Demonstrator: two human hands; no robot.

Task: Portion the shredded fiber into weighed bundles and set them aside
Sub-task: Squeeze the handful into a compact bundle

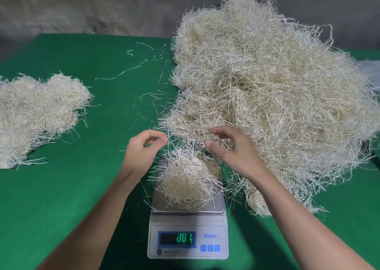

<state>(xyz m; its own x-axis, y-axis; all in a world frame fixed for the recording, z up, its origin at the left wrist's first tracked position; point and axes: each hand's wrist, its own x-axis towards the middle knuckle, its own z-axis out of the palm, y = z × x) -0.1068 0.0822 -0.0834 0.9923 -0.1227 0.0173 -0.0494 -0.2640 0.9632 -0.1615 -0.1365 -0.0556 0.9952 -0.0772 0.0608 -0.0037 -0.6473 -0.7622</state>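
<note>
A big heap of pale shredded fiber point(267, 89) fills the right half of the green table. A small tuft of fiber point(185, 181) lies on the steel pan of a white digital scale point(188, 241), whose green display is lit. My left hand point(141, 148) hovers just left of the pan's far edge, thumb and fingers curled with a few thin strands hanging at the fingertips. My right hand point(232, 146) hovers at the near edge of the heap, fingers spread and empty. A lower mound of fiber bundles point(35, 113) lies at the far left.
The green table cover point(82, 187) has loose single strands point(123, 72) scattered between the two piles. A grey wall runs behind the table's far edge. The heap's near edge spills down beside the scale on its right.
</note>
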